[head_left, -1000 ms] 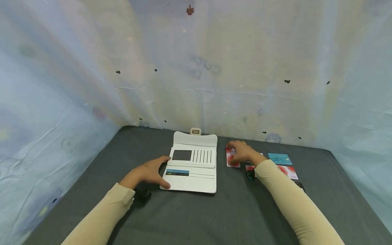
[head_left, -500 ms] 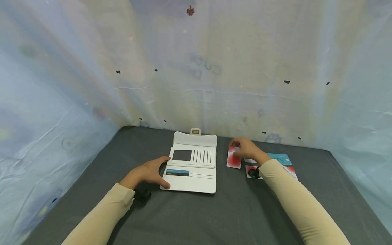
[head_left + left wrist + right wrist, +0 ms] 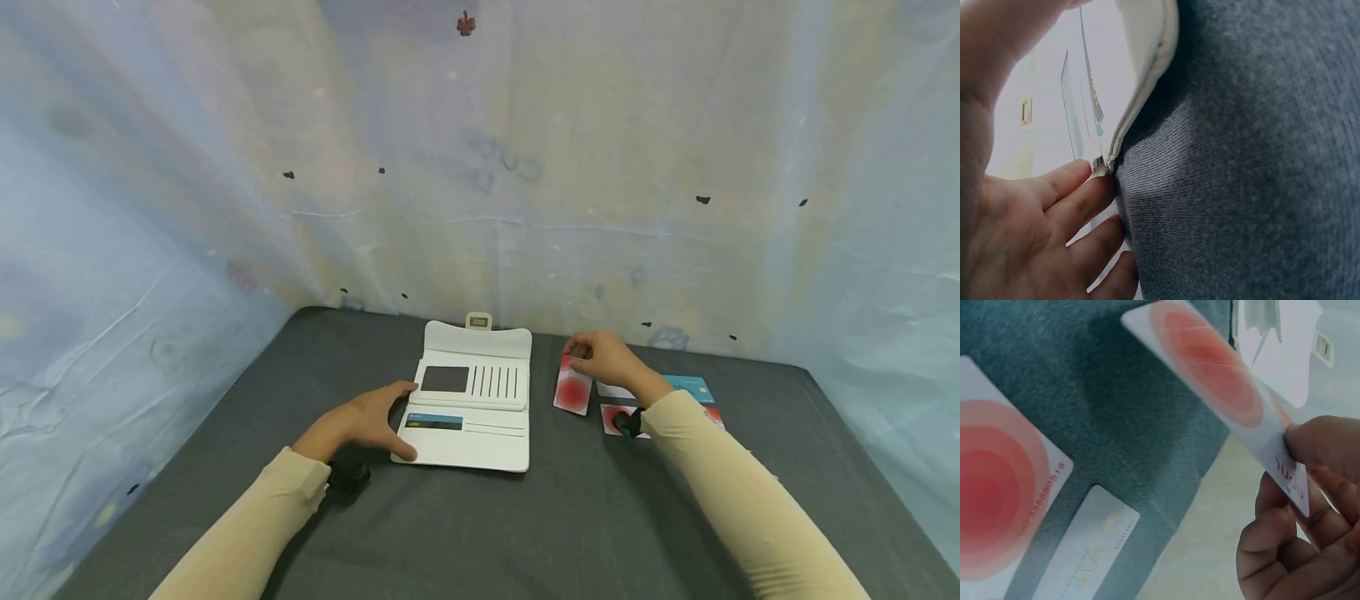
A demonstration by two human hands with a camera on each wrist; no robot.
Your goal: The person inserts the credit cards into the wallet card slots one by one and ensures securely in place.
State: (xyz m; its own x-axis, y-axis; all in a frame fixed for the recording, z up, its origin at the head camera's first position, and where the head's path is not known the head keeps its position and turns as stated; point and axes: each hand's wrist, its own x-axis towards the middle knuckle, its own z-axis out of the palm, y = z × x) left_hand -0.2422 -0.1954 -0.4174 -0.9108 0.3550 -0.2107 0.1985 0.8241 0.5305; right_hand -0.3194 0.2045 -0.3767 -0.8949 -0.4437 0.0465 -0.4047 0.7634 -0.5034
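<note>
A white wallet lies unfolded on the dark cloth, with a blue-and-black card in its lower slot. My left hand rests at the wallet's left side, thumb on the near corner and fingers along the edge. In the left wrist view, the fingertips touch the wallet's rim. To the right of the wallet, my right hand pinches a red-and-white card by its far end between thumb and fingers. The right wrist view shows this card tilted and raised off the cloth.
Around my right forearm lie another red-and-white card, a blue card and a pale VIP card. My sleeve partly covers them. A hanging patterned sheet borders the cloth-covered table at the back.
My right hand has taken hold of the red-and-white card, lifted it off the cloth and shifted slightly right. The left hand and the wallet stay in place.
</note>
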